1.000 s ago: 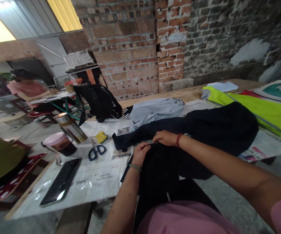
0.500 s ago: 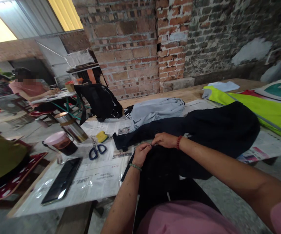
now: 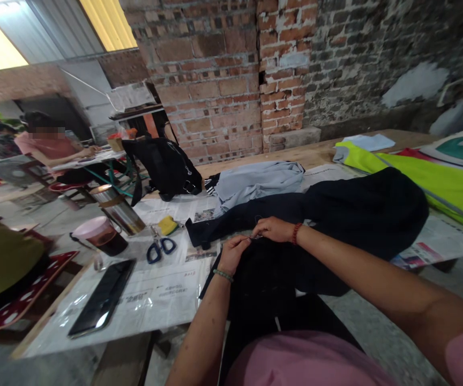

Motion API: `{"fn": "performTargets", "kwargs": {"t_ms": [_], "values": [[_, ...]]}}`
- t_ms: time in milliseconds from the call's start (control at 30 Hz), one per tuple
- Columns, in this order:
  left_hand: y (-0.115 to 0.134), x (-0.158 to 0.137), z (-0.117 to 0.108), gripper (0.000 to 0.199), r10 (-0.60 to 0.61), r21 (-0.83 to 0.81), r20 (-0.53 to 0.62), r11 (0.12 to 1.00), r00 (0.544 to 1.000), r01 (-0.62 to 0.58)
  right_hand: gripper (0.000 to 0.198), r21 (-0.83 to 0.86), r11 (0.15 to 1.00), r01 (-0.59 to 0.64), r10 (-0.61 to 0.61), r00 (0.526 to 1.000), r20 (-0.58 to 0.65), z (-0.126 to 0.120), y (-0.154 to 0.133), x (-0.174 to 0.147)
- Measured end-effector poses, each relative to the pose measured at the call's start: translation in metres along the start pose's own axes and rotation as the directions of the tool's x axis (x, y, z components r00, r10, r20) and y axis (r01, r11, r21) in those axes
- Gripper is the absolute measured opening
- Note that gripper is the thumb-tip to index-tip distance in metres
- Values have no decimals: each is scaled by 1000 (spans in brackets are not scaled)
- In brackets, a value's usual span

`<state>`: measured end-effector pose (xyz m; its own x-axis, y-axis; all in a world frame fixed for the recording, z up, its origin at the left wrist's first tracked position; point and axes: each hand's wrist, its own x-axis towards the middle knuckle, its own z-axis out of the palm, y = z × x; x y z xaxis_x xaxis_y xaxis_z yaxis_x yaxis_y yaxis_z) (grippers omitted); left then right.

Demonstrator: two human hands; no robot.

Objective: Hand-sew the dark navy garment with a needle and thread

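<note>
A dark navy garment (image 3: pixel 364 209) is spread over the near edge of the table, and its black lower part (image 3: pixel 263 273) drapes toward my lap. My left hand (image 3: pixel 233 253) is closed in a pinch on the garment's edge, thumb and forefinger pressed together. Right beside it, fingertips almost touching, my right hand (image 3: pixel 275 230) is also pinched closed at the same spot. Whatever lies between its fingertips is too small to make out. Blue-handled scissors (image 3: pixel 161 249) lie on the newspaper left of my hands.
Left on the table are a phone (image 3: pixel 103 297), a lidded cup (image 3: pixel 102 236), a steel flask (image 3: pixel 119 210) and a yellow sponge-like piece (image 3: pixel 167 225). Behind are a black bag (image 3: pixel 167 169) and grey clothing (image 3: pixel 259 182). An iron (image 3: pixel 462 149) and neon-yellow cloth (image 3: pixel 428 179) lie right. People sit at left.
My right hand has shifted very slightly at the fingertips, turning a little at the garment's edge. My left hand and the garment stay where they were.
</note>
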<state>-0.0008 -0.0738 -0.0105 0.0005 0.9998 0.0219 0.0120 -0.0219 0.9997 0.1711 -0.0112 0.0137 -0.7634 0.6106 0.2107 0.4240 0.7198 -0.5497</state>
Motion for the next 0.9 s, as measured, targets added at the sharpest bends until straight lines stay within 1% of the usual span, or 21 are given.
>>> {"fn": "performTargets", "kwargs": {"t_ms": [133, 300, 400, 500, 667, 900], "values": [[0, 1, 0, 13, 6, -4, 10, 1000, 1000, -6, 31, 13, 1000, 3, -3, 1000, -6, 2, 2, 1], [0, 0, 0, 12, 15, -7, -8, 1000, 1000, -15, 29, 1, 999, -40, 40, 998, -53, 2, 7, 1], [0, 0, 0, 12, 16, 7, -10, 1000, 1000, -16, 29, 17, 1000, -23, 23, 999, -30, 2, 6, 0], [1, 0, 0, 11, 11, -7, 10, 1000, 1000, -11, 29, 38, 999, 5, -5, 1000, -8, 4, 2, 0], [2, -1, 0, 12, 22, -11, 50, 1000, 998, -22, 28, 51, 999, 8, -7, 1000, -11, 5, -2, -1], [-1, 0, -1, 16, 0, 1, 98, 1000, 995, 0, 26, 29, 999, 32, -32, 999, -6, 5, -5, 0]]}}
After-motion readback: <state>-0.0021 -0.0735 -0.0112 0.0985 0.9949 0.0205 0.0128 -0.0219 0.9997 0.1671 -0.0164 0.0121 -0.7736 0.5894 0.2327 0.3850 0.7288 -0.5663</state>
